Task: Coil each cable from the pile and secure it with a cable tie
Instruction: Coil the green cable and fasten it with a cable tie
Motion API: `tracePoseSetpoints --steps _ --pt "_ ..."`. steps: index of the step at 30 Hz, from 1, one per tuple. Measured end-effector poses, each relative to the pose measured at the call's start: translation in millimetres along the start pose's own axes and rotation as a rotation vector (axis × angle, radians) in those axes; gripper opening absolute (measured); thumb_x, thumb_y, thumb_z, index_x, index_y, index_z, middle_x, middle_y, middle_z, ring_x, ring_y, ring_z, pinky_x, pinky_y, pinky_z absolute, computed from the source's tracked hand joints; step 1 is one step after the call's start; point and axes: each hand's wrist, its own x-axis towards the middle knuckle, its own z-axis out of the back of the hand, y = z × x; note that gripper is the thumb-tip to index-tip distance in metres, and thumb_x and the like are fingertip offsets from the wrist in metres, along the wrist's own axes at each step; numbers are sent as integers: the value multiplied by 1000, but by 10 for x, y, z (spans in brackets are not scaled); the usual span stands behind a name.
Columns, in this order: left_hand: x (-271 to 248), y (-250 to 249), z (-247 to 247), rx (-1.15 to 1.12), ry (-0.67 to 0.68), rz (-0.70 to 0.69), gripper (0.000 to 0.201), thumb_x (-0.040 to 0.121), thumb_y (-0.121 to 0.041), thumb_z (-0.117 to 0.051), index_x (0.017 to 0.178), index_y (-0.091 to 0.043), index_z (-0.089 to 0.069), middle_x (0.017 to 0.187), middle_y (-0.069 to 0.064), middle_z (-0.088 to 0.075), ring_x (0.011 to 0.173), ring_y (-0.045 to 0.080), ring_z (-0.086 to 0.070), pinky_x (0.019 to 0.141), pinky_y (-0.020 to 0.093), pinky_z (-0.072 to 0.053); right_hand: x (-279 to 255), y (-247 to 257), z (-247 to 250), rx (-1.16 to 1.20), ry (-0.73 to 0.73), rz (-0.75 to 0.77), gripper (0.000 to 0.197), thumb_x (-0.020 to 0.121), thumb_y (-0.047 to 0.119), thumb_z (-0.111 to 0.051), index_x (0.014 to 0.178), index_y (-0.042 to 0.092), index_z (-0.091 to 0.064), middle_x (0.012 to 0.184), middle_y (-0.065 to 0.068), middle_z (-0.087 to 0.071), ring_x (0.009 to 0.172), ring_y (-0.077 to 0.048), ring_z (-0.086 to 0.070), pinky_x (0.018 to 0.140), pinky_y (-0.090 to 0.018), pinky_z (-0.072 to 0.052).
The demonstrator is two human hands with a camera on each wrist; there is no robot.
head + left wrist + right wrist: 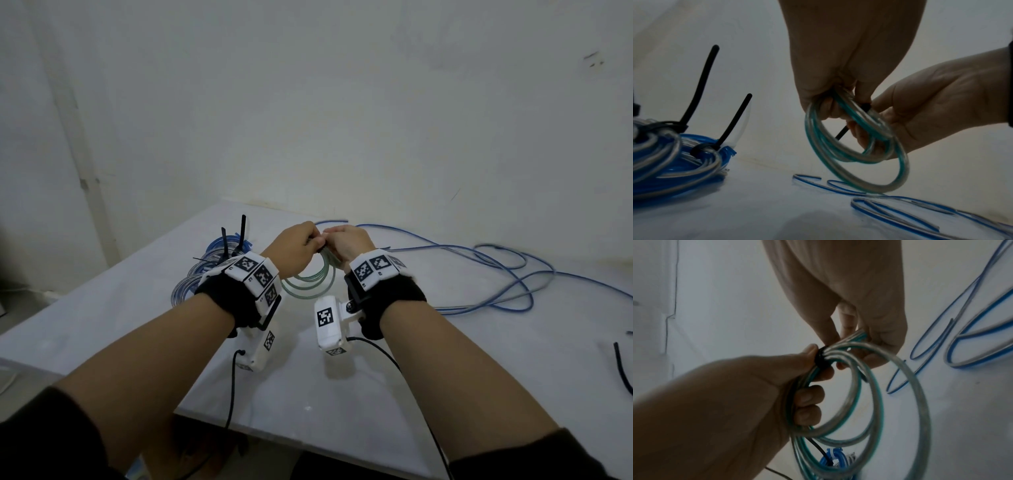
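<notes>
The green-striped clear plastic cable coil (857, 146), held above the white counter (308, 387), has a black cable tie (821, 359) round it, left hand (294, 243) and right hand (349, 241) both pinching there, probably cinching; tied blue coils (674, 162) are done, a loose blue cable (496, 274) remains.

White table (342, 387) — pale wall (342, 102)

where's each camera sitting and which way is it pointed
Head: worn on the head, looking forward and down at the white table; both forearms, left hand and right hand show.
Left wrist: looks along the left hand at the green cable coil.
Right wrist: looks along the right hand at that coil.
Both wrist views share the black cable tie.
</notes>
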Motion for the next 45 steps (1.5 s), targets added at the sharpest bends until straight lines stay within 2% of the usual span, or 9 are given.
tracePoseSetpoints --steps 2,5,9,15,22,28,34,41,45 --pt "24 -2 5 -2 -8 56 17 98 -25 -42 91 -10 -48 93 5 -56 85 19 -48 72 27 -33 -18 -3 -18 -12 33 9 15 81 6 -62 67 11 -63 78 -16 -65 75 -30 -62 82 -43 -53" --pt "36 -11 37 -8 11 95 23 98 -31 -43 94 -10 -51 96 6 -59 87 19 -51 73 26 -35 -23 -14 15 31 73 -15 5 89 5 -54 87 9 -57 70 -5 -56 61 -17 -56 64 -29 -53" --pt "41 -9 110 -8 19 137 21 97 -28 -44 93 -9 -51 98 8 -57 90 20 -51 75 27 -35 -56 -46 -19 102 57 -82 21 87 1 -51 69 -5 -60 58 -16 -59 50 -24 -56 51 -30 -51" --pt "23 52 145 -18 -75 213 20 94 -29 -50 89 -10 -51 81 0 -55 82 18 -50 62 25 -34 -122 -22 -163 113 89 38 14 93 16 -47 90 4 -52 75 -15 -61 56 -26 -61 56 -33 -49" --pt "12 -84 230 -126 -31 227 14 93 -17 -45 92 -6 -53 92 8 -56 86 21 -49 72 28 -36 -144 18 -173 108 25 115 12 93 13 -45 85 5 -48 73 -15 -59 52 -24 -60 55 -32 -45" --pt "-1 -165 240 -165 -69 169 18 91 -18 -51 76 -9 -57 67 -1 -55 65 15 -50 67 27 -41 -132 11 -142 79 -43 181 24 92 15 -43 100 -4 -57 67 -8 -59 54 -19 -56 55 -31 -45" --pt "-31 -312 248 -330 36 199 34 97 -23 -42 71 -7 -59 70 8 -61 62 18 -55 67 28 -46 -89 41 -49 39 -174 204 18 91 19 -47 74 12 -48 73 -8 -58 75 -30 -60 76 -45 -52" --pt "-53 -478 273 -360 40 220 30 96 -23 -48 70 -10 -57 73 9 -60 70 23 -54 72 34 -46 -130 84 82 66 -154 227 13 90 17 -47 82 7 -48 64 -4 -55 56 -20 -55 63 -33 -44" --pt "-67 -508 240 -413 24 212 31 94 -23 -51 67 -9 -59 75 14 -61 67 24 -51 66 31 -44 -135 70 91 11 -148 238 17 89 19 -46 81 6 -51 65 -7 -57 66 -26 -56 66 -34 -42"
